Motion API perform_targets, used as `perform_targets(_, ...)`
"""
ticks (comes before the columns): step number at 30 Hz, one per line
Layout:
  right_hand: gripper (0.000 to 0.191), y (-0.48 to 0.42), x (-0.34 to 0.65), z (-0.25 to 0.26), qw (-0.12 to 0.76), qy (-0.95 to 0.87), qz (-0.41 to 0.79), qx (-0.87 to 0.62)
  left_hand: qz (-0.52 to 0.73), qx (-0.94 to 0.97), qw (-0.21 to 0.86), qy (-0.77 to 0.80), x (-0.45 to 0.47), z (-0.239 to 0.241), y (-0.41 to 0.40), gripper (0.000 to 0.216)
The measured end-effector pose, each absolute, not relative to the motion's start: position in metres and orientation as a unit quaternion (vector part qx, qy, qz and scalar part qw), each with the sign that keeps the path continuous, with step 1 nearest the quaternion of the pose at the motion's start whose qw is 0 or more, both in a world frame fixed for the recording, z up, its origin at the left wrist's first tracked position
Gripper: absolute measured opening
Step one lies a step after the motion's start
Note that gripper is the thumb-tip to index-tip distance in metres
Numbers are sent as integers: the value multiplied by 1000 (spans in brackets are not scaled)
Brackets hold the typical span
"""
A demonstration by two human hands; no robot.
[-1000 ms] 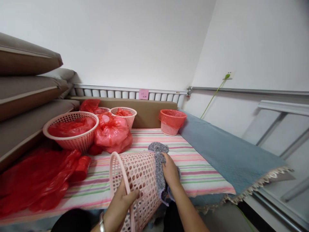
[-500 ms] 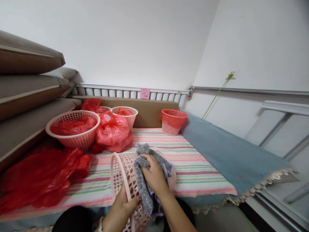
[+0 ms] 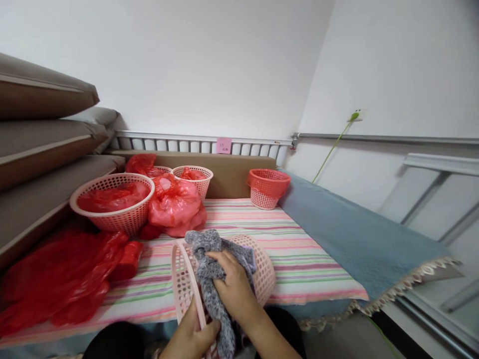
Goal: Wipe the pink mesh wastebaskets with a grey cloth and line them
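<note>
A pink perforated plastic basket lies tipped on its side at the front edge of the striped cloth, its rim toward the left. My left hand grips that rim from below, thumb on the outside. Bunched under my right hand is a grey fuzzy cloth with a pale purple edge, pressed against the basket's side near the rim. The cloth hides part of the basket wall, and its lower end hangs down beside my left thumb.
A pink basket holding red plastic, a full red bag and loose red bags are at left. Farther back stand a smaller basket and a red-lined basket. Cushions are stacked at far left.
My right hand has slid the grey cloth leftward along the basket to its rim, uncovering more of the basket's right side. My left hand keeps its hold on the rim.
</note>
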State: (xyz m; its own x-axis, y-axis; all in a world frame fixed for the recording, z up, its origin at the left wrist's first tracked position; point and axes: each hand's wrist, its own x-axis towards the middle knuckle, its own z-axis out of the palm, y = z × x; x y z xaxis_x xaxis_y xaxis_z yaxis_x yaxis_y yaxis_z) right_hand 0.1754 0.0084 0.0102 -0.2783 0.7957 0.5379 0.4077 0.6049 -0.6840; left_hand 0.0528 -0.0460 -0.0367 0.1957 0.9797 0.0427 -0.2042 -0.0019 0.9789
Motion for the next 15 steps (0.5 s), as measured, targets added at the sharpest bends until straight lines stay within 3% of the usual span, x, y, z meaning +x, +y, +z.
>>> perform_targets(6,54,59,234,-22,476,-686,130,-535,447,528,618,374,50,-36,-48,74)
perform_targets(15,45,79,282,-43,511,-568,143,-630,417,631,553,348,59,-28,-37,55)
